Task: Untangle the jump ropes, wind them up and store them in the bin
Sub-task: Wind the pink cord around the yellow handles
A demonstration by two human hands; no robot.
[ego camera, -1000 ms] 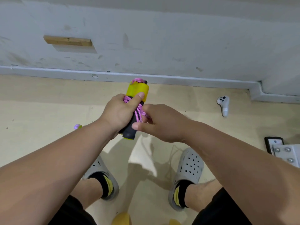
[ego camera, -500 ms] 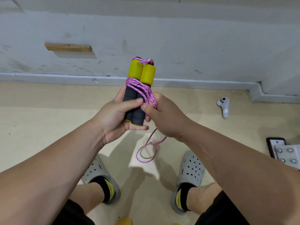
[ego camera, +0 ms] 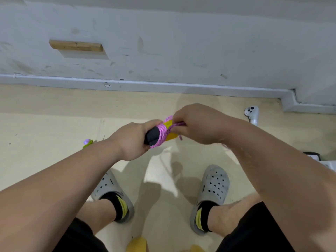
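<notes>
Winding looks nearly done at centre frame — left hand (ego camera: 133, 140) grips the handles (ego camera: 153, 136), right hand (ego camera: 198, 124) pinches the pink rope (ego camera: 161, 132) tail (bin unseen); next, probably tuck it

A bare, sparsely kept indoor room: a scuffed white wall (ego camera: 181, 42) rises above a white baseboard (ego camera: 163, 87), with a small wooden block (ego camera: 76, 46) fixed well above it. Pale beige floor (ego camera: 45, 124) lies below, and a white handheld controller (ego camera: 251, 113) lies near the baseboard's right end.
</notes>
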